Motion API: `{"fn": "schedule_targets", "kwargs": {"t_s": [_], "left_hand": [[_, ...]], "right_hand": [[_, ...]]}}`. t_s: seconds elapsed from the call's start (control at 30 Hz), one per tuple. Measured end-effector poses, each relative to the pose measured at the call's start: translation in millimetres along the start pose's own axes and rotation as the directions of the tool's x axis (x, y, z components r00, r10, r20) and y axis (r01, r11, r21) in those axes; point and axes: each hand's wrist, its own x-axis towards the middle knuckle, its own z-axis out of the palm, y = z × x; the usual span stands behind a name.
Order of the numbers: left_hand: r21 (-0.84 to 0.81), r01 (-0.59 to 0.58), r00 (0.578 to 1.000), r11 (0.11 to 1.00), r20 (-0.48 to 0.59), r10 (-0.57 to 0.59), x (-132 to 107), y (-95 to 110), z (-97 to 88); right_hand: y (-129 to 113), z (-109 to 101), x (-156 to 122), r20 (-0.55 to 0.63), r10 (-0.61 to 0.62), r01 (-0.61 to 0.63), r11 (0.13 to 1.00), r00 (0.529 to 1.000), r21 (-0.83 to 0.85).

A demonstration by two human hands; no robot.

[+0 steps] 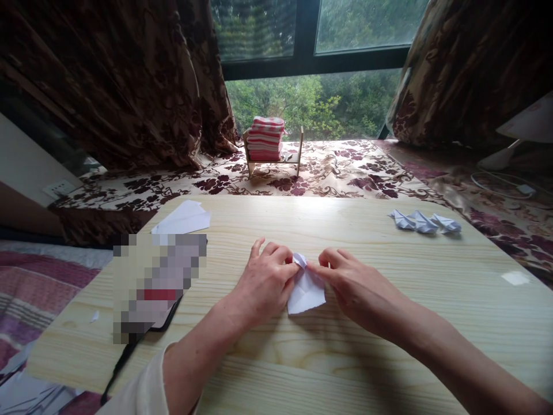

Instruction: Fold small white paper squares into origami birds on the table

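A small folded piece of white paper (306,288) lies in the middle of a pale wooden table (389,323). My left hand (265,282) rests on the paper's left side, its fingers curled and pinching the top corner. My right hand (352,282) comes in from the right, and its fingertips pinch the same top corner of the paper. Both hands meet at that folded tip.
Three finished folded paper shapes (424,222) lie at the table's far right. White paper sheets (184,219) lie at the far left beside a blurred-out object (158,285). A paper scrap (515,278) sits near the right edge. A small wooden rack with striped cloth (268,141) stands by the window.
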Motion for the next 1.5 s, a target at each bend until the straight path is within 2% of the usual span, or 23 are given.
{"fn": "schedule_targets", "kwargs": {"t_s": [0.2, 0.43, 0.57, 0.8, 0.97, 1.17, 1.3, 1.5], "left_hand": [[-0.004, 0.056, 0.998, 0.998, -0.040, -0.056, -1, 8, 3.4], [-0.082, 0.130, 0.980, 0.988, -0.138, -0.140, 3, 9, 13.8], [-0.095, 0.175, 0.964, 0.980, -0.185, -0.190, 7, 14, 16.8], [-0.031, 0.197, 0.960, 0.980, -0.196, -0.199, 8, 19, 18.8], [0.020, 0.184, 0.962, 0.983, -0.209, -0.176, 7, 19, 20.6], [0.043, 0.168, 0.968, 0.985, -0.197, -0.157, 7, 20, 20.3], [-0.018, 0.159, 0.976, 0.987, -0.151, -0.160, 5, 15, 15.3], [-0.022, 0.069, 0.995, 0.997, -0.070, -0.070, 1, 7, 8.5]], "right_hand": [[-4, 11, -3, -0.084, -0.077, 0.068, 0.992, 0.993, -0.103], [-1, 18, -4, -0.153, -0.024, 0.028, 0.999, 0.988, 0.025], [0, 16, -4, -0.137, -0.027, 0.034, 0.998, 0.990, 0.046], [1, 16, -3, -0.143, 0.015, -0.009, 0.999, 0.990, 0.043], [-4, 12, 0, -0.070, 0.020, -0.027, 0.994, 0.997, -0.106], [-12, 11, -7, -0.113, -0.066, 0.036, 0.966, 0.991, -0.257], [-12, 12, -8, -0.146, -0.064, 0.037, 0.983, 0.987, -0.179], [-3, 13, -9, -0.188, 0.012, 0.000, 0.998, 0.982, 0.062]]}}
